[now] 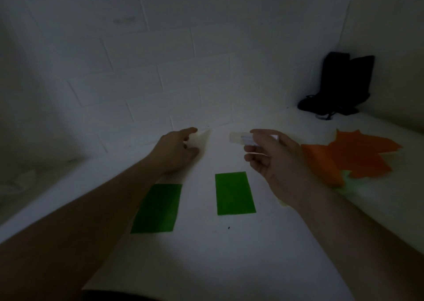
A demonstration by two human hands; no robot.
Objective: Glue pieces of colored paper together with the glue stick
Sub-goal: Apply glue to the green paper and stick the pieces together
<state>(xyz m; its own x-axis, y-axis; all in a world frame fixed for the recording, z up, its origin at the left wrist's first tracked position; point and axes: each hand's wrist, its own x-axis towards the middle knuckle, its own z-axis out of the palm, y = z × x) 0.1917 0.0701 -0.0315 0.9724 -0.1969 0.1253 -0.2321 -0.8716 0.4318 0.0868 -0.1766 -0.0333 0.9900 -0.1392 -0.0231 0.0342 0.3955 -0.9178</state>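
Note:
Two green paper rectangles lie flat on the white table, one at the left (157, 208) partly under my left forearm, one in the middle (234, 193). My right hand (275, 160) hovers above the table and holds a white glue stick (243, 138) sideways, its tip pointing left. My left hand (177, 150) is at the far edge of the table, near the wall, and its fingers pinch a pale cream piece of paper (200, 140). Orange paper pieces (358, 156) lie at the right, over some pale yellow-green paper (348, 187).
A white tiled wall (183, 60) rises just behind the table. A black bag-like object (339, 85) stands in the back right corner. The table's left edge runs diagonally past my left arm. The scene is dim.

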